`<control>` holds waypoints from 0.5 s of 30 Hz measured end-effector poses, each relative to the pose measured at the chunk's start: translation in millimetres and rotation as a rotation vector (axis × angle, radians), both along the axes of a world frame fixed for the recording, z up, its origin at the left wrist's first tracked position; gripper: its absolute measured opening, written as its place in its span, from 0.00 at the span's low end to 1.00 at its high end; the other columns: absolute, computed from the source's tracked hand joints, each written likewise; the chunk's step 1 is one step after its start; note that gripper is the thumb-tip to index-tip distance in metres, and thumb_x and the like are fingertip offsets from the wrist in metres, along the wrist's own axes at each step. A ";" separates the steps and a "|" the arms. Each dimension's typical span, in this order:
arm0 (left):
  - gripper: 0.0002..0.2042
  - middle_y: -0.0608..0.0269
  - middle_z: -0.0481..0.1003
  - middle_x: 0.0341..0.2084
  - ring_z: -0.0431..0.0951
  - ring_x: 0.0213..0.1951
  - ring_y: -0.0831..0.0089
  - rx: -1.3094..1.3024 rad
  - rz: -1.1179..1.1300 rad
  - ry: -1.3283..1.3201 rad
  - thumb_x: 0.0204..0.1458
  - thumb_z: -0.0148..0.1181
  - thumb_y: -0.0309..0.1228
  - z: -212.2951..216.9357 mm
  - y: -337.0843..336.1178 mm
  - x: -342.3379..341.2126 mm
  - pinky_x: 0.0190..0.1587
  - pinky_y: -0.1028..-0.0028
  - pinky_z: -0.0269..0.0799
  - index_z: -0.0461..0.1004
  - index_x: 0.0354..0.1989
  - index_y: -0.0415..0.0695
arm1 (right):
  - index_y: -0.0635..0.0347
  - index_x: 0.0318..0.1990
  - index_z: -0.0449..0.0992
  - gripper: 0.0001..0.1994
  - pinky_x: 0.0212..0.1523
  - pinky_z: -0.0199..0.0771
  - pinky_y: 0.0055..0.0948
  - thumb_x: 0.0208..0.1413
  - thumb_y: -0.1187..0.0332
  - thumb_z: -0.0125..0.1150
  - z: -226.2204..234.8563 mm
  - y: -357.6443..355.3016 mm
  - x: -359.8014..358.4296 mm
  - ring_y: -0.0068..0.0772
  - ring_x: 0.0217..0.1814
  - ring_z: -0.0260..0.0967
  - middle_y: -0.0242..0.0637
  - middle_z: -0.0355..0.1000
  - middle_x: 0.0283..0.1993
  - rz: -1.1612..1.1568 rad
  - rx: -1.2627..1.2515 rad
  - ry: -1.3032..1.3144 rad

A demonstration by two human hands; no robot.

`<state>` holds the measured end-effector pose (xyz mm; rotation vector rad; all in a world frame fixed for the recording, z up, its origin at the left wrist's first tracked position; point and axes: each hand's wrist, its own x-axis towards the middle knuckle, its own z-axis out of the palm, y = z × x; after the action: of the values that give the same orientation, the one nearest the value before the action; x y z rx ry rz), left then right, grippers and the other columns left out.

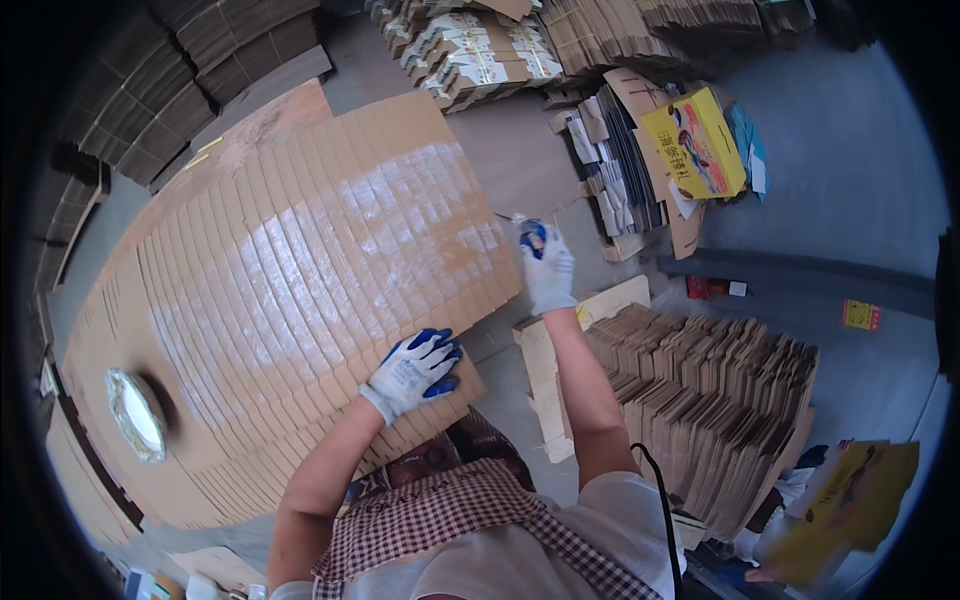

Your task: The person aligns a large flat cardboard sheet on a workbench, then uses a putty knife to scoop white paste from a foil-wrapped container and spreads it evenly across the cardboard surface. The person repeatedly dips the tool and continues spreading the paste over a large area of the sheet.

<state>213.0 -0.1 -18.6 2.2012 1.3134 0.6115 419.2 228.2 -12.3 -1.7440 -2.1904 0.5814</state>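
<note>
A wide row of overlapping brown cardboard sheets point(250, 190) lies in front of me, their edges fanned out in strips. A shiny whitish wet film covers much of the middle strips. My left hand point(412, 372), in a white glove with blue palm and fingertips, rests on the near right part of the sheets, fingers stretched out. Beyond the sheets' right edge, my right hand point(545, 265), gloved alike, is raised and closed. A thin tip pokes out past its fingers, but the thing it grips is mostly hidden. A round bowl of white liquid point(140, 416), wrapped in clear plastic, sits at the left.
Stacked flat cartons point(700, 400) stand close on my right, beside a pale wooden board point(545, 385). A yellow printed box point(693, 143) lies on bundles farther right. Tied cardboard bundles point(480, 60) fill the back. At the lower right, another person handles a yellow carton point(850, 500).
</note>
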 end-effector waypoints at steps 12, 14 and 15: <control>0.19 0.60 0.70 0.59 0.64 0.65 0.60 0.168 -0.161 0.369 0.60 0.50 0.40 -27.1 146.4 128.8 0.70 0.59 0.53 0.72 0.57 0.48 | 0.67 0.53 0.72 0.26 0.51 0.74 0.36 0.45 0.69 0.74 28.5 -16.5 8.9 0.41 0.47 0.75 0.46 0.76 0.46 -0.255 0.043 0.397; 0.20 0.60 0.69 0.60 0.63 0.65 0.61 0.104 -0.123 0.355 0.61 0.50 0.40 -45.0 163.6 140.4 0.70 0.60 0.53 0.70 0.59 0.48 | 0.67 0.54 0.71 0.30 0.55 0.73 0.37 0.43 0.66 0.76 21.6 -21.4 1.3 0.47 0.51 0.75 0.50 0.75 0.48 -0.236 -0.058 0.430; 0.20 0.60 0.68 0.61 0.63 0.66 0.61 0.060 -0.108 0.302 0.61 0.49 0.39 -53.2 168.1 143.2 0.69 0.61 0.53 0.69 0.60 0.49 | 0.67 0.54 0.71 0.31 0.54 0.73 0.38 0.43 0.65 0.76 15.4 -25.8 -3.6 0.49 0.51 0.75 0.51 0.75 0.48 -0.205 -0.029 0.386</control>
<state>356.2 167.9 -71.8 2.4686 1.3226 0.2879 415.6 202.3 3.1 -1.6780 -1.7278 0.8220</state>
